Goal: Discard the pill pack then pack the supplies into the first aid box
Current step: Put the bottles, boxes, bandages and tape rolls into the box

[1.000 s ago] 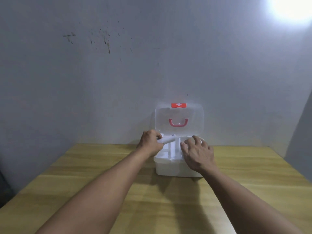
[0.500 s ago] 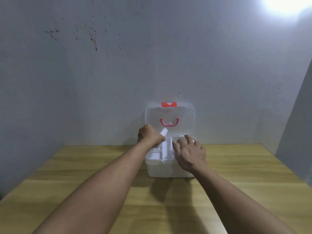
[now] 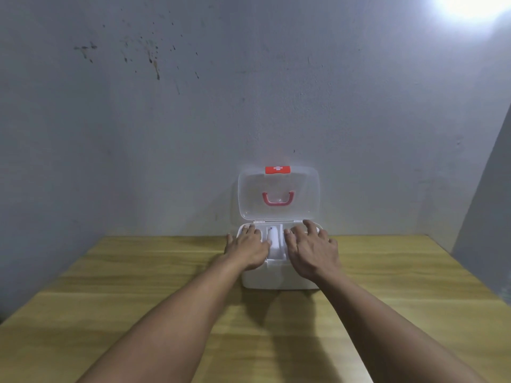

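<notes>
The first aid box [image 3: 279, 277] is sitting on the wooden table [image 3: 138, 299], pushed back close to the grey wall [image 3: 249, 106]. Its clear lid [image 3: 278, 194] is standing upright at the back of the box, with the red handle [image 3: 278, 199] showing through it and a red latch [image 3: 278, 170] with a white cross at the lid's top edge.

Both bare forearms are reaching in from the near side of the box. The left hand [image 3: 247, 251] is lying palm down over the box's left part, fingers spread and flat, gripping nothing. The right hand [image 3: 312, 251] is lying palm down over the box's right part, fingers likewise splayed, tips reaching toward the box's back rim, holding nothing.

Between the two hands, in the narrow middle compartment of the box, a white tube [image 3: 272, 239] is lying lengthwise, pointing from the box's front toward its back. The left hand's inner edge is just beside the tube; whether it is touching, I cannot tell. What is lying under either palm is hidden.

A bright light [image 3: 470, 6] is glaring high on the wall, above and to the right of the box. Shadows of the arms are falling on the table in front of the box.
</notes>
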Demonstrator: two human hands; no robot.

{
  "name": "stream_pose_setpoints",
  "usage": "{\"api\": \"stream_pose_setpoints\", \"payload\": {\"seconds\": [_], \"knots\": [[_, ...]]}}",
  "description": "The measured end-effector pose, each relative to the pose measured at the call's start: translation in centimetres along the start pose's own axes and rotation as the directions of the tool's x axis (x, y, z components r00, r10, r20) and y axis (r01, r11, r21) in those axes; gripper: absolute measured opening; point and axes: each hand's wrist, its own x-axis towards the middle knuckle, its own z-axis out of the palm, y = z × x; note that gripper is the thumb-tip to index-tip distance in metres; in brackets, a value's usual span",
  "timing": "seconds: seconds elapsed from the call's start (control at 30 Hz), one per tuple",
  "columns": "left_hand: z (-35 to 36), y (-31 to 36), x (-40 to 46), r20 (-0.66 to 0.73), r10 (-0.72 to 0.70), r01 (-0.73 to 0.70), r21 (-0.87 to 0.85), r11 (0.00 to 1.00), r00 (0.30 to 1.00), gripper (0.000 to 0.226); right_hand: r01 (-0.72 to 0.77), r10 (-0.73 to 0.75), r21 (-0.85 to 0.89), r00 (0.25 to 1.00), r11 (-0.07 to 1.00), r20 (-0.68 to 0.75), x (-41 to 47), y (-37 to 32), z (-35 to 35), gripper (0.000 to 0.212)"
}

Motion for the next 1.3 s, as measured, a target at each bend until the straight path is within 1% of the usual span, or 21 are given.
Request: {"api": "stream_pose_setpoints", "payload": {"seconds": [0.07,0.17,0.23,0.27,0.33,0.37,0.43,0.63,0.7,0.77,0.83,0.87,0.93,1.0,1.07,1.17,1.2,1.23,1.3], "knots": [[0.0,-0.1,-0.1,-0.011,0.006,-0.006,-0.042,0.999,1.000,0.064,-0.001,0.001,-0.004,1.000,1.000,-0.001,0.0,0.0,0.0,0.058],[-0.6,-0.7,-0.8,-0.098,-0.005,-0.010,-0.156,0.988,0.995,0.064,-0.001,0.001,-0.004,1.000,1.000,0.004,-0.1,0.0,0.0,0.062],[-1.3,-1.8,-1.7,-0.151,-0.035,0.002,-0.210,0.978,0.988,0.060,-0.003,0.003,-0.004,1.000,1.000,0.017,-0.2,-0.2,0.0,0.063],[-1.8,-2.3,-2.0,-0.170,-0.038,-0.002,-0.230,0.973,0.985,0.054,-0.009,0.009,-0.002,1.000,1.000,0.016,-0.1,0.0,-0.1,0.063],[-2.5,-3.7,-3.2,-0.184,-0.072,0.016,-0.292,0.956,0.980,0.040,-0.016,0.016,0.000,1.000,1.000,0.023,0.0,-0.1,-0.3,0.063],[-2.8,-4.5,-3.9,-0.185,-0.100,0.032,-0.336,0.941,0.978,0.038,-0.019,0.019,0.001,1.000,1.000,0.021,-0.1,-0.1,-0.4,0.061],[-3.1,-6.3,-5.6,-0.156,-0.167,0.093,-0.395,0.914,0.974,0.045,-0.025,0.025,0.005,1.000,1.000,0.015,-0.2,-0.2,-0.5,0.059],[-2.7,-12.4,-11.1,-0.088,-0.276,0.233,-0.336,0.913,0.957,0.051,-0.040,0.040,-0.018,0.998,0.999,0.046,-0.2,-0.5,-0.7,0.062],[-2.0,-14.3,-12.7,-0.033,-0.305,0.280,-0.316,0.907,0.952,0.061,-0.044,0.045,-0.027,0.998,0.999,0.046,-0.2,-0.5,-0.7,0.063],[-1.4,-15.7,-13.9,0.061,-0.313,0.316,-0.313,0.896,0.948,0.077,-0.045,0.046,-0.035,0.998,0.998,0.044,-0.2,-0.5,-0.7,0.065],[-0.9,-16.6,-14.6,0.153,-0.306,0.337,-0.256,0.906,0.940,0.093,-0.048,0.050,-0.047,0.998,0.998,0.047,-0.2,-0.6,-0.7,0.065],[-0.7,-16.7,-14.8,0.175,-0.309,0.341,-0.197,0.919,0.935,0.099,-0.051,0.054,-0.050,0.997,0.997,0.047,-0.2,-0.6,-0.7,0.066],[-0.2,-16.8,-15.0,0.135,-0.309,0.322,-0.089,0.942,0.942,0.100,-0.060,0.062,-0.045,0.997,0.997,0.044,-0.3,-0.6,-0.8,0.066],[0.3,-16.5,-15.0,0.055,-0.291,0.296,-0.106,0.949,0.955,0.090,-0.058,0.060,-0.043,0.997,0.997,0.047,-0.3,-0.6,-0.8,0.065],[0.6,-15.9,-14.9,-0.003,-0.280,0.277,-0.135,0.951,0.960,0.072,-0.054,0.057,-0.044,0.997,0.998,0.050,-0.2,-0.6,-0.8,0.066],[0.9,-15.0,-14.4,-0.064,-0.243,0.235,-0.115,0.965,0.968,0.024,-0.050,0.052,-0.040,0.998,0.998,0.042,-0.3,-0.5,-0.8,0.065],[1.0,-14.8,-14.3,-0.077,-0.231,0.223,-0.102,0.969,0.970,0.014,-0.050,0.052,-0.036,0.998,0.998,0.041,-0.3,-0.5,-0.8,0.064],[1.0,-14.5,-14.1,-0.090,-0.224,0.216,-0.096,0.972,0.970,0.011,-0.050,0.052,-0.034,0.998,0.998,0.042,-0.3,-0.5,-0.9,0.064],[0.6,-13.8,-13.6,-0.126,-0.217,0.206,-0.097,0.974,0.968,0.014,-0.048,0.050,-0.036,0.998,0.998,0.047,-0.3,-0.5,-0.8,0.063]]}}
